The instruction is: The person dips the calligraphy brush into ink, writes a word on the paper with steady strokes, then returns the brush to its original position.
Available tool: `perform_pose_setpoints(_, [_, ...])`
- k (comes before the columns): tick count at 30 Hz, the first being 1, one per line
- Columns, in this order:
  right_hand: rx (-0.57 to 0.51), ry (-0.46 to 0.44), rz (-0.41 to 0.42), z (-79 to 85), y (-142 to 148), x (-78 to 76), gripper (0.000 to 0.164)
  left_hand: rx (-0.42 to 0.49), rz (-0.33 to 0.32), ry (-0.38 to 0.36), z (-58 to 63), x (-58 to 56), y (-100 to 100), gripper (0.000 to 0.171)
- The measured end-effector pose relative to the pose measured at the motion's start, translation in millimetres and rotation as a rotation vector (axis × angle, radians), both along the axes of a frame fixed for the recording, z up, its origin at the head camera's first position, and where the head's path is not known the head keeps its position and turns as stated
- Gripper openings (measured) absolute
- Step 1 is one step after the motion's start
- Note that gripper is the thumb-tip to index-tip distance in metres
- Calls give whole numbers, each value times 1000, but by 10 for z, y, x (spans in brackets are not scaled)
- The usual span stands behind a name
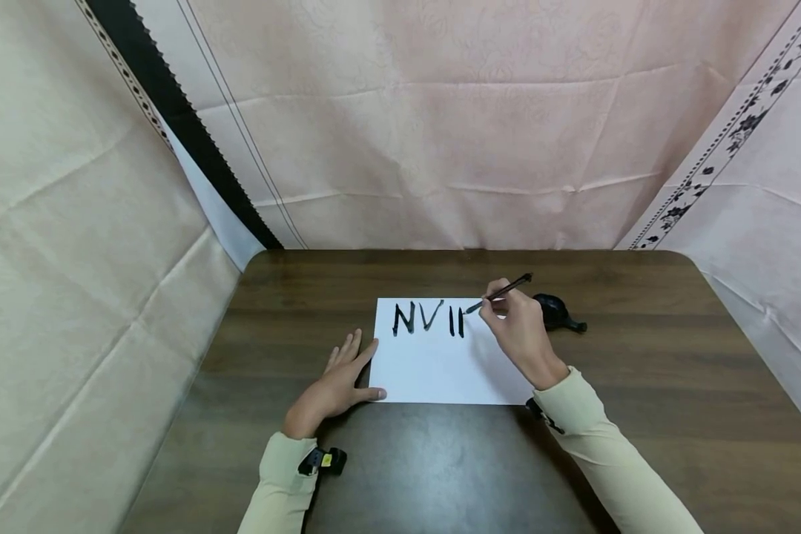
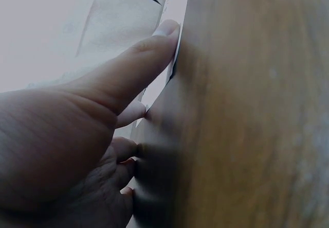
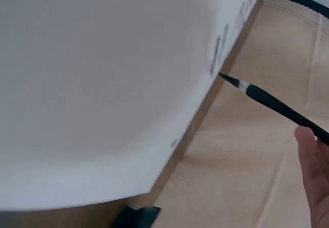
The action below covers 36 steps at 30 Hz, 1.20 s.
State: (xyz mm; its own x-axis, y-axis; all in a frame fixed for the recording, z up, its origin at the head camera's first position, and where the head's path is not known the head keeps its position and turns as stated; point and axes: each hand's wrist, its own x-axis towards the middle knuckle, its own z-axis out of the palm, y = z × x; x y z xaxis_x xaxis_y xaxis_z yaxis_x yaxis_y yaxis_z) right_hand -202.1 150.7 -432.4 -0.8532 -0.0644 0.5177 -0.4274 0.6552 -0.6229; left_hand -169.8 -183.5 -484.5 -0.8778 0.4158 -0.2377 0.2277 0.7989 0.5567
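A white sheet of paper (image 1: 434, 374) lies on the brown table, bearing black brush strokes (image 1: 430, 317) along its upper part that look like "N V I I". With spread fingers my left hand (image 1: 334, 389) rests at the sheet's left side, thumb and index finger on its edge. My right hand (image 1: 524, 337) pinches a dark-handled calligraphy brush (image 3: 277, 104) above the upper right of the sheet. The brush's black tip is close beside the last upright stroke; whether it touches the paper I cannot tell. In the left wrist view the thumb (image 2: 149, 53) lies along the paper's near edge.
Just right of the sheet, partly behind my right hand, sits a shiny black dish-like object (image 1: 555, 311) with a narrow end. The wooden table (image 1: 414, 475) has rounded far corners. Pale cloth (image 1: 440, 148) hangs behind it and at both sides.
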Motion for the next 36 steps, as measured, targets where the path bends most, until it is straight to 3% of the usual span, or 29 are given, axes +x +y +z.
perform_pose_setpoints(19, [-69, -6, 1, -127, -16, -89, 11, 8, -4, 7, -9, 4, -10, 95])
perform_pose_setpoints(36, [-35, -7, -86, -171, 243, -19, 10, 22, 6, -9, 17, 6, 1, 95])
